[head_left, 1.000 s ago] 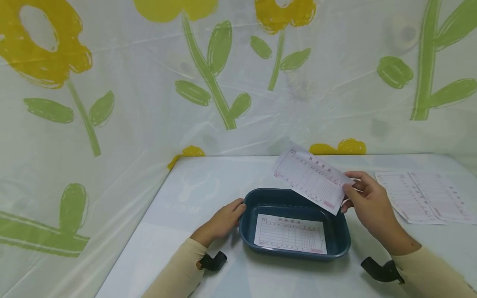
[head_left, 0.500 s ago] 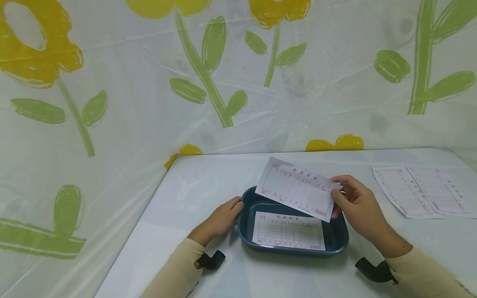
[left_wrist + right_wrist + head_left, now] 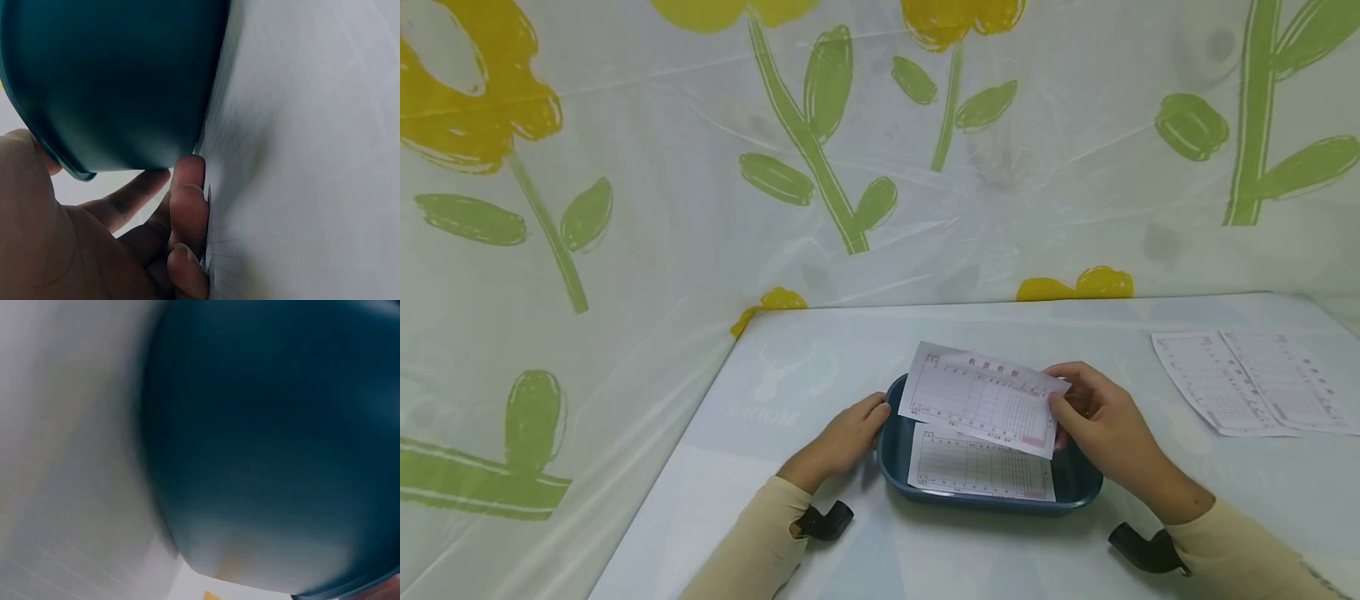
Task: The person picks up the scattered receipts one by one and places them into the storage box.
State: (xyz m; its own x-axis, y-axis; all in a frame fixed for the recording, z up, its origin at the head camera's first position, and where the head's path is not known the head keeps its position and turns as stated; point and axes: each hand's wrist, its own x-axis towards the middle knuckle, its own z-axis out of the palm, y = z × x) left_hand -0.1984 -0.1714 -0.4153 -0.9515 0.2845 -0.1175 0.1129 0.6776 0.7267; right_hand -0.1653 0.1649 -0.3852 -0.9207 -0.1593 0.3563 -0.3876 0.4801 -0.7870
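Observation:
In the head view a dark blue plastic tray (image 3: 970,502) stands on the table. My left hand (image 3: 844,440) holds its left end; the left wrist view has the thumb at the rim and fingers against the outer wall (image 3: 125,94). My right hand (image 3: 1105,429) pinches a printed receipt slip (image 3: 973,396) by its right end, thumb on top. That slip hangs tilted over the tray and covers the upper edge of another receipt slip (image 3: 977,475) lying inside. The tray's outside (image 3: 269,437) fills most of the right wrist view, with a bit of fingertip at the lower right corner.
Two more slips (image 3: 1221,383) (image 3: 1288,383) lie side by side on the white table (image 3: 760,483), to the right beyond my right hand. A flower-printed curtain (image 3: 685,167) hangs behind the table and along its left side.
My right hand has moved left and slightly down, carrying the slip from the tray's back right to over its middle. My left hand stays at the tray's left end.

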